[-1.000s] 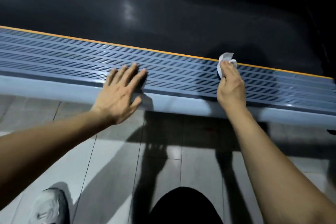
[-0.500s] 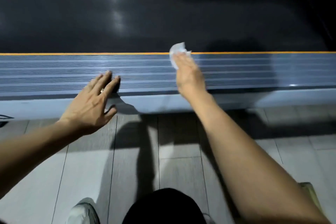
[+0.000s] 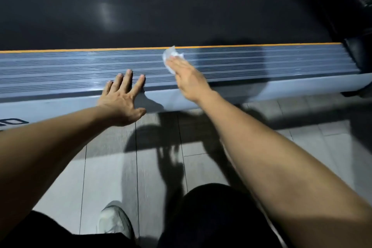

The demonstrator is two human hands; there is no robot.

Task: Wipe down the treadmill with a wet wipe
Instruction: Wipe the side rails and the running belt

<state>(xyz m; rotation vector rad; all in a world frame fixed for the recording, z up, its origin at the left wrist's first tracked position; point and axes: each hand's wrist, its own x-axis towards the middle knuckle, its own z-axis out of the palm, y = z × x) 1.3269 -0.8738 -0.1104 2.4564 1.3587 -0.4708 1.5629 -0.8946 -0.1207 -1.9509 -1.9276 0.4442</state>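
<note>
The treadmill's grey ribbed side rail runs across the view, with an orange strip along its far edge and the black belt beyond it. My right hand lies flat on the rail and presses a crumpled white wet wipe under its fingers; the wipe sticks out past the fingertips. My left hand rests on the rail's near edge a little to the left, fingers spread and holding nothing.
Grey floor tiles lie below the rail. My white shoe and a knee in black cloth are at the bottom. A dark part of the treadmill frame stands at the rail's right end.
My right hand has slid the wipe leftward along the rail, closer to my left hand. The left hand's fingers have spread wider. The rail's right end has come into view.
</note>
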